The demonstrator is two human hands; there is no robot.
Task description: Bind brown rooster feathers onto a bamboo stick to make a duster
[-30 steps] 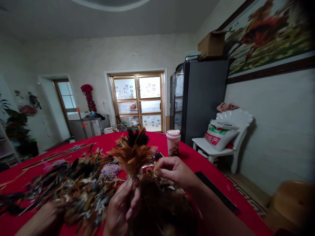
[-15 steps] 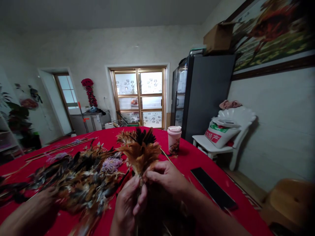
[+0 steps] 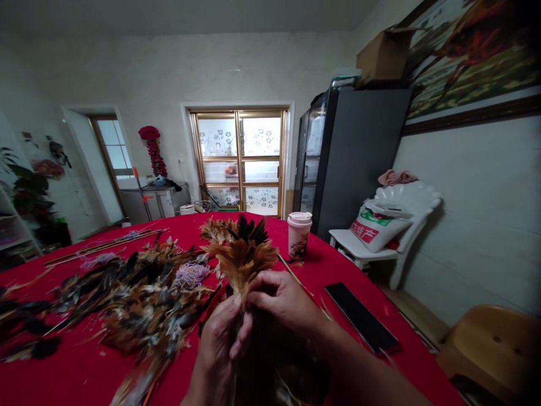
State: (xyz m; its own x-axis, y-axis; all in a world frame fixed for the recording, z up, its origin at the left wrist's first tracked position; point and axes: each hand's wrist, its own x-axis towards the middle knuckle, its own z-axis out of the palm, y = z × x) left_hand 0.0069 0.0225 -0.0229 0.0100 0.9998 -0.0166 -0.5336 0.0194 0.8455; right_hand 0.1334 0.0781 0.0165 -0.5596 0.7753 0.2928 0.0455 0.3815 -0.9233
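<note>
My left hand is closed around the base of an upright bundle of feathers, golden brown below with a dark tuft on top. The thumb and fingers of my right hand pinch the same bundle at its base from the right. What lies between those fingertips is too small to make out. Left of my hands, loose brown, black and grey feathers are heaped on the red tablecloth. A tangle of pale purple string rests on the heap.
A lidded pink cup stands beyond my right hand, and a black phone-like slab lies to the right. Thin sticks are at the far left. A white chair and a brown stool flank the table.
Another person's hand, over the feather heap at the left, has withdrawn from view. My right fingers have shifted slightly at the bundle's base. The camera view has tilted a little.
</note>
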